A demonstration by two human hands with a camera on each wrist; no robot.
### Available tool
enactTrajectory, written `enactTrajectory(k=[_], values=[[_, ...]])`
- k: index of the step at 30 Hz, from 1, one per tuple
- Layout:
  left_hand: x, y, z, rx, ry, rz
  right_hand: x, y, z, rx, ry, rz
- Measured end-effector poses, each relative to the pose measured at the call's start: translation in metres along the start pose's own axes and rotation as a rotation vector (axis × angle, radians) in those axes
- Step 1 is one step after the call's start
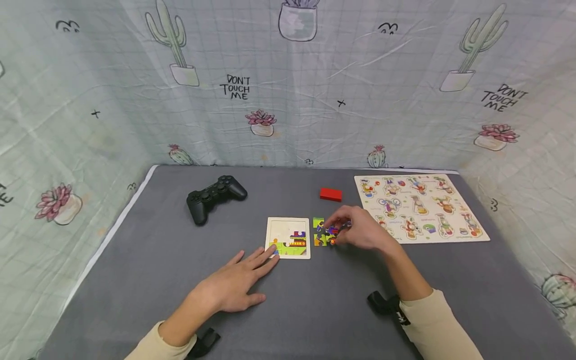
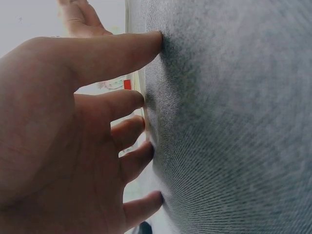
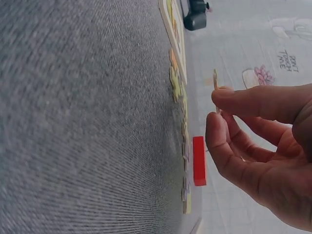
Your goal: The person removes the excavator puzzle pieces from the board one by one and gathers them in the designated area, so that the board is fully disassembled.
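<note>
A small square puzzle tray (image 1: 288, 223) with a pale rim lies mid-table, its lower part and right side filled with colourful pieces. My left hand (image 1: 237, 281) lies with fingers spread, fingertips touching the tray's lower left corner and the table. Just right of the tray lie several loose puzzle pieces (image 1: 320, 240). Over them is my right hand (image 1: 362, 228), partly covering them. In the right wrist view, its thumb and index finger pinch a thin puzzle piece (image 3: 216, 78), seen edge-on above the table; its picture is hidden.
Behind the loose pieces sits a red block (image 1: 330, 194). A large board with cartoon animal figures (image 1: 420, 207) lies at the right. At the back left is a black game controller (image 1: 216, 196). A printed cloth (image 1: 292, 75) hangs around the table.
</note>
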State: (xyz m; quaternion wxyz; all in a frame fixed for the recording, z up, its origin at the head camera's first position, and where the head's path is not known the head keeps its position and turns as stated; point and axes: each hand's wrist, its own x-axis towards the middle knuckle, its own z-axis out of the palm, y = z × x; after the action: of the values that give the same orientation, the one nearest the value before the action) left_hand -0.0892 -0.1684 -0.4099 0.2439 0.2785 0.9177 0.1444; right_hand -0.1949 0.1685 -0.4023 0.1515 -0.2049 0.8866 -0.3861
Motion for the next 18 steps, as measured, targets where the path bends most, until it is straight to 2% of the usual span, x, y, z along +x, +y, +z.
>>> enactTrajectory(k=[11, 18], values=[[0.0005, -0.0002, -0.0033, 0.025, 0.013, 0.010, -0.0010, 0.0056, -0.0009, -0.041, -0.004, 0.003], [0.0013, 0.0009, -0.0006, 0.011, 0.006, 0.009, -0.0012, 0.0105, 0.0040, -0.073, -0.004, -0.009]])
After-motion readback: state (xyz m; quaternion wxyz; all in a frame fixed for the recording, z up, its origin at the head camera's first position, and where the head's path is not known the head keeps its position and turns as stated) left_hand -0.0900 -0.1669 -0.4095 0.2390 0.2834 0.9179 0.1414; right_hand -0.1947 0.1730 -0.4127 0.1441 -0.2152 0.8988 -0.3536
